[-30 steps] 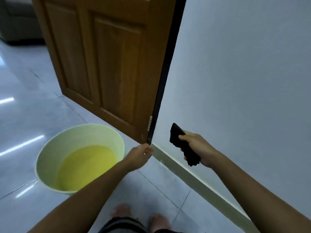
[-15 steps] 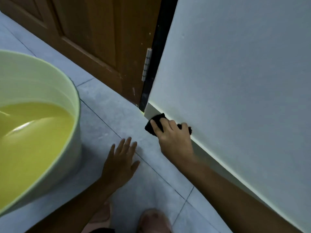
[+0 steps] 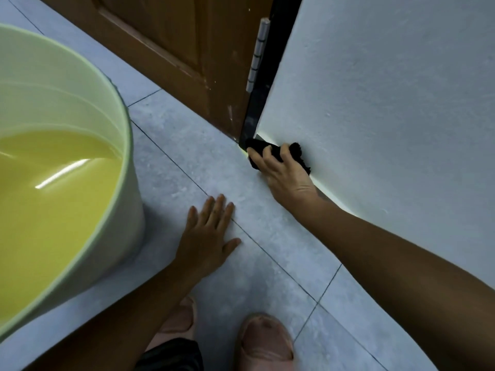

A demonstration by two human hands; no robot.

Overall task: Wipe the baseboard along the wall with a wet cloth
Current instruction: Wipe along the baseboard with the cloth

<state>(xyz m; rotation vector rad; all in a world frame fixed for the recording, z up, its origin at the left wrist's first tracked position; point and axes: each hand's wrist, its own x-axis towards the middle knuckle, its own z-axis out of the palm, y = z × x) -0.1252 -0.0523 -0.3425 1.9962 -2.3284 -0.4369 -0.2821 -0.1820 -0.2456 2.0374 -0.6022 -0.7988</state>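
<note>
1. The black cloth (image 3: 278, 153) was pressed by the right hand (image 3: 285, 175), fingers curled over it, against the baseboard (image 3: 325, 195) beside the door frame.
2. The left hand (image 3: 207, 236) was laid flat, fingers spread, on the floor (image 3: 171, 145), holding nothing.

Our right hand (image 3: 284, 175) reaches forward with fingers curled closed in a grip, arm extended; our left hand (image 3: 207, 236) lies flat, fingers spread, palm down.
</note>
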